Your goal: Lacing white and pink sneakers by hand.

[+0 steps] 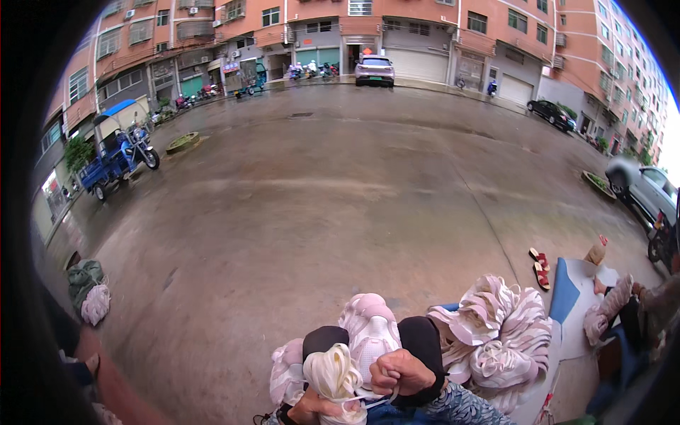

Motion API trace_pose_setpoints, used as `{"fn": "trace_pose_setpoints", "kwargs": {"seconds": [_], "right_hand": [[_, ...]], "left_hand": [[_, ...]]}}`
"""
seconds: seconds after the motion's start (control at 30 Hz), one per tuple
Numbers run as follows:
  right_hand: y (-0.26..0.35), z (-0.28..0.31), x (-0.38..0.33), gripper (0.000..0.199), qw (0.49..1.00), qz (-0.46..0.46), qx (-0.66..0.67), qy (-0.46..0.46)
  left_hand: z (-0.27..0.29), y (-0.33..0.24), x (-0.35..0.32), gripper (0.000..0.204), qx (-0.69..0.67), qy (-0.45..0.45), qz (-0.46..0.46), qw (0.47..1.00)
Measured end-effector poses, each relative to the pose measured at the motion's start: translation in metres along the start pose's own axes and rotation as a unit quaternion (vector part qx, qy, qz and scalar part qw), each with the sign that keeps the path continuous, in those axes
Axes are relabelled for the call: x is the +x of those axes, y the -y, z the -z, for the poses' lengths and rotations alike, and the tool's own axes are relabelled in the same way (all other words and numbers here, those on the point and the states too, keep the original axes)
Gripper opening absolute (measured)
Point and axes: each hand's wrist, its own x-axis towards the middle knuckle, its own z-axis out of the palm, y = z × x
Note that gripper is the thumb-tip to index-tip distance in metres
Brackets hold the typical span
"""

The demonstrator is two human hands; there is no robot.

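A bundle of cream shoelaces [331, 370] lies over my lap, and my left hand [316, 407] is closed around its lower end. My right hand [402, 372] is closed in a pinch just to the right, with a thin white lace running from beneath it toward the left hand. What sits inside the right fingers is mostly hidden. A pale pink and white sneaker upper [371, 327] stands between my dark-clad knees, behind both hands. More pink uppers [286, 372] rest by my left knee. Right of my right knee is a large pile of pink and white uppers [499, 333].
Red sandals [541, 268] lie on the ground beyond the pile, beside a blue and white sheet [570, 297]. Another person [641, 312] sits at the right with a pink upper. Bags [86, 280] stand at the left. A blue three-wheeler [120, 156] and parked cars border the wet pavement.
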Motion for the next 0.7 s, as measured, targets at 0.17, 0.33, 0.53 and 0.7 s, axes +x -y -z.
{"fn": "trace_pose_setpoints", "kwargs": {"seconds": [0.17,0.33,0.53,0.7], "right_hand": [[0.002,-0.003,0.001,0.04,0.995,0.06,-0.081,-0.013],[0.0,0.0,-0.006,0.036,0.985,0.078,-0.139,-0.065],[0.0,0.022,-0.008,0.023,0.866,-0.038,-0.494,-0.07],[-0.003,0.04,-0.017,0.019,0.849,0.029,-0.485,-0.21]], "left_hand": [[-0.038,-0.033,0.003,0.066,0.093,0.027,-0.002,0.995],[-0.031,-0.05,-0.004,0.07,0.113,-0.041,-0.045,0.992],[0.022,-0.089,-0.051,0.05,0.037,-0.048,-0.237,0.97],[0.075,-0.127,-0.113,0.044,0.11,-0.134,-0.475,0.863]]}}
